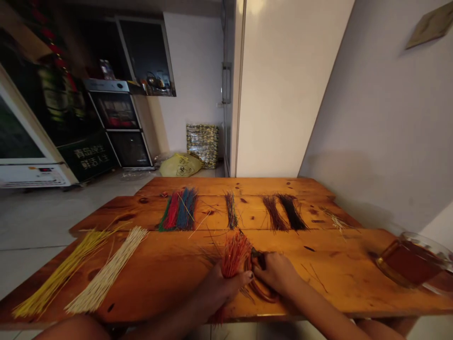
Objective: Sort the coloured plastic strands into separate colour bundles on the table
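My left hand [226, 290] is closed round a bundle of orange-red strands [236, 252], whose tips fan out upward near the front middle of the table. Just to its right, my right hand [278, 274] grips a pair of scissors [264, 293] with large reddish-brown looped handles. The blades are mostly hidden behind the bundle and my fingers. Directly beyond my hands lies a thin bundle of mixed dark strands [231, 210]. Loose dark strands are scattered under and around the held bundle.
Yellow strands [67, 269] and cream strands [109, 269] lie at the left. Farther back are green, red and blue bundles [179, 208], then brown [274, 212] and black ones [292, 210]. A glass vessel of amber liquid [406, 259] stands near the wooden table's [170, 278] right edge.
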Demonstrator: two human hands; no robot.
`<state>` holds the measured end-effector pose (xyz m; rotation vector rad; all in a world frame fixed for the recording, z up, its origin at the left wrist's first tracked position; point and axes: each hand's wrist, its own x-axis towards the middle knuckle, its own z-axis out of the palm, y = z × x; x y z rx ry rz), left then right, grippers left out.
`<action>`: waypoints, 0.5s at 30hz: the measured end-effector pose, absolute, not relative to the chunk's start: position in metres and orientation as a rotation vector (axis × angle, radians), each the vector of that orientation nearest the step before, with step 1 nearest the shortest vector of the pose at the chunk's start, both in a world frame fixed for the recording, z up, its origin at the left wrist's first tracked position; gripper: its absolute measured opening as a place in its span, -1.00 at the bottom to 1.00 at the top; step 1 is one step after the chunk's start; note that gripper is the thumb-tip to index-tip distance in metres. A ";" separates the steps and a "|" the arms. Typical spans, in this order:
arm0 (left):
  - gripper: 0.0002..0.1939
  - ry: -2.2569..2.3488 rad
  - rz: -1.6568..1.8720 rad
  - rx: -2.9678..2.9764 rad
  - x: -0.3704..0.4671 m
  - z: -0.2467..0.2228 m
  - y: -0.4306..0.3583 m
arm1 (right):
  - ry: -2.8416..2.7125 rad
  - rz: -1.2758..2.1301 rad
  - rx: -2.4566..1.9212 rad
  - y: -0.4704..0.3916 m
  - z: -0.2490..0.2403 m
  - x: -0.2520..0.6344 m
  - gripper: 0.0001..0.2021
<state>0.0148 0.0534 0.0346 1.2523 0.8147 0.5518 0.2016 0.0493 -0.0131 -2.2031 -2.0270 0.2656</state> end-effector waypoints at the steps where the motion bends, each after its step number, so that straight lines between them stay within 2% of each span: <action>1: -0.53 0.800 0.577 1.251 0.015 0.035 0.054 | -2.021 0.266 -2.208 0.050 -0.016 0.198 -0.64; 6: -0.46 0.674 0.705 1.203 0.010 0.035 0.058 | -1.975 0.235 -2.259 0.047 -0.024 0.195 -0.66; 11: -0.50 0.561 0.633 0.992 0.007 0.040 0.066 | -1.958 0.242 -2.200 0.034 0.005 0.188 -0.68; 13: -0.52 0.509 0.631 0.929 0.008 0.041 0.070 | -1.888 0.464 -1.929 0.029 0.020 0.176 -0.69; 15: -0.51 0.471 0.685 0.883 0.011 0.040 0.075 | -1.737 0.841 -1.522 0.026 0.029 0.161 -0.70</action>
